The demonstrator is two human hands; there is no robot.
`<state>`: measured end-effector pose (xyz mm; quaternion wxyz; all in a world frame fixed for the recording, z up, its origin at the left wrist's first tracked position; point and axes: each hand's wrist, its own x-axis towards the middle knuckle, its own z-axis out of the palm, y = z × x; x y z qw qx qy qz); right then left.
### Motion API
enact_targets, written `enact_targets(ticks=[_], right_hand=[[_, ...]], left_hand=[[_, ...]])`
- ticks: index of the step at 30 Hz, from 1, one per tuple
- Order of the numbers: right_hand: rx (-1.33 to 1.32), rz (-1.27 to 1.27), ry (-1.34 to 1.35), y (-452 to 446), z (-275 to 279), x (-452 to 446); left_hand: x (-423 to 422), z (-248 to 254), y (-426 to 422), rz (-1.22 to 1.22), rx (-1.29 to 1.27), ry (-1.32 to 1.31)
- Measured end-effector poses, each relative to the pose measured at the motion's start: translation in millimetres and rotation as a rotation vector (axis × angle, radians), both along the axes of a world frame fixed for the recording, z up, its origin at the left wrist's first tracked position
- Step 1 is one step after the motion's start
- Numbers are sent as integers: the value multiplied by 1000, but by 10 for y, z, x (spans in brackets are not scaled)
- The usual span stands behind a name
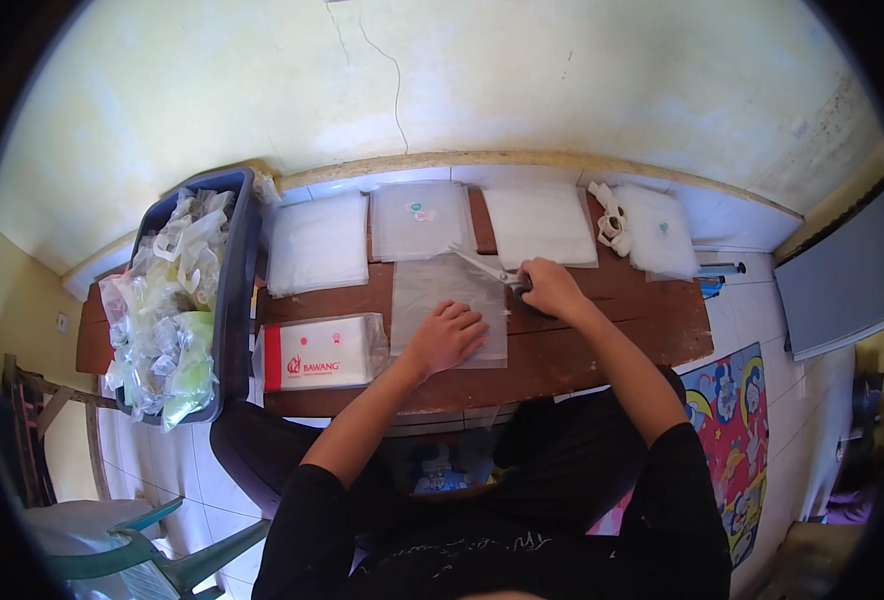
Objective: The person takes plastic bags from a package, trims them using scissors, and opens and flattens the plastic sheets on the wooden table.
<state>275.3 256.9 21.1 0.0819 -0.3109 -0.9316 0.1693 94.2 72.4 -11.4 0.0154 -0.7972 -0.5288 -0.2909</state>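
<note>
My right hand is closed round the dark handles of a pair of scissors. The blades point left, over the top part of a clear plastic bag lying flat on the brown wooden table. On the lower part of that bag rests my left hand, palm down with its fingers laid on the plastic. Just left of this hand is a red and white pack printed BAWANG, in a clear wrapper. A stack of clear bags with small stickers lies behind the scissors.
More stacks of plastic bags stand along the back: a left stack, a right stack and a far-right stack beside a white twisted bundle. A dark bin full of plastic packs is at left. A green chair stands lower left.
</note>
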Motion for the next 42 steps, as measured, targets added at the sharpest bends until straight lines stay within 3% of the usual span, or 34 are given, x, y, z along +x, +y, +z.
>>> enact_targets(ticks=[5, 7, 13, 26, 29, 31, 34, 38, 42], right_hand=[[-43, -76, -31, -219, 59, 284], [-12, -125, -19, -266, 134, 351], [33, -229, -98, -326, 17, 438], [176, -274, -313, -455, 105, 257], [212, -235, -225, -574, 236, 79], [-72, -230, -58, -628, 263, -54], [-197, -249, 47, -723, 137, -194], [-99, -264, 55, -749, -195, -306], [-110, -267, 233, -712, -384, -337]], left_hand=[[-64, 133, -141, 193, -22, -62], [-167, 136, -182, 473, -157, -268], [-531, 132, -378, 668, -211, -202], [-643, 98, -493, 711, -277, -260], [-665, 117, -499, 713, -318, -242], [-676, 119, -496, 702, -342, -242], [-695, 130, -492, 686, -419, -248], [-710, 176, -483, 676, -497, -267], [-739, 222, -514, 628, -520, -195]])
